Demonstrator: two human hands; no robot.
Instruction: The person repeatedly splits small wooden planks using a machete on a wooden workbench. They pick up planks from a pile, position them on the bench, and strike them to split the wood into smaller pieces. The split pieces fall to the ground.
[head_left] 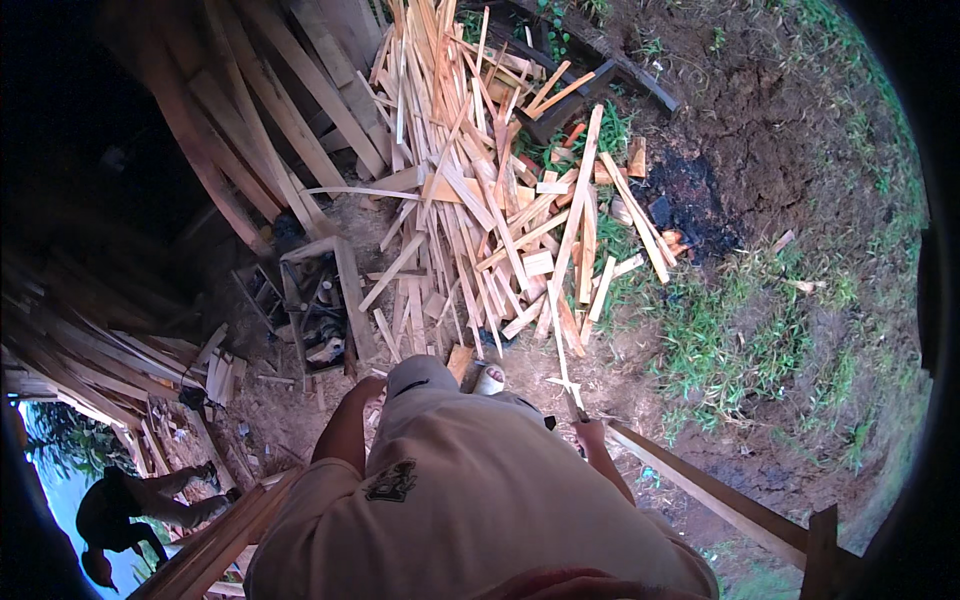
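My left hand [373,389] is by my bent left leg, at the knee; its fingers are mostly hidden, so whether it is closed I cannot tell. On the other side of my body my right hand [590,433] is closed round the lower end of a narrow, dark, blade-like tool [576,403], which points away from me. Just beyond the tool's tip are a pale split of wood [562,383] and the near end of a long thin wooden strip [565,260]. A small wood block [459,361] is beside my sandalled foot [490,380].
A heap of wood strips and offcuts [470,210] spreads ahead. Long boards [270,110] lean at the far left, near a wooden box [350,300] of dark items. A long beam [700,485] runs along my right. Another person [125,515] bends at the lower left.
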